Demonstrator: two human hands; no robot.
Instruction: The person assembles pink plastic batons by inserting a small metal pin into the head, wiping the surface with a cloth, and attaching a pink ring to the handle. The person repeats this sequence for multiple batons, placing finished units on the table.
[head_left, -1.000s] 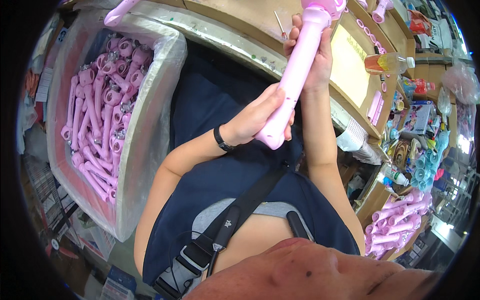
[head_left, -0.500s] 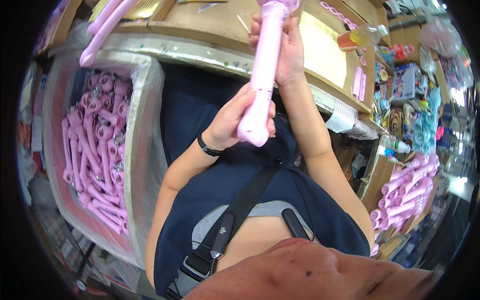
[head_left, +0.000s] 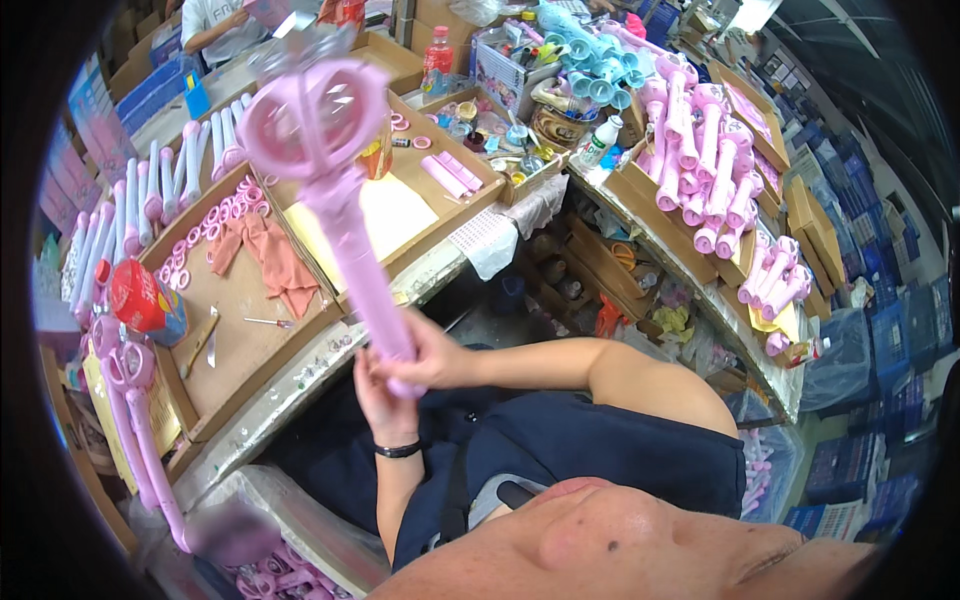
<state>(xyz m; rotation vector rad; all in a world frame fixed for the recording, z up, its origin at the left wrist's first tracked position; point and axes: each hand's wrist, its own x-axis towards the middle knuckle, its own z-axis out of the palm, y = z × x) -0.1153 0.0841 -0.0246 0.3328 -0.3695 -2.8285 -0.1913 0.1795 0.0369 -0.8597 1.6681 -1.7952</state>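
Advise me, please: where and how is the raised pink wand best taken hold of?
Probably by the middle of the handle of the pink wand, approached from the picture's right: it leans toward the upper left, so its wide ring head lies away from that side. The handle is slim, straight and bare there, above the grip of the right hand.

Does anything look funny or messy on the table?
A little. At the left, one pink wand seems to poke its handle past the table's edge, so it looks askew. An orange cloth lies crumpled in a cardboard tray, as if just dropped there. I see no spill.
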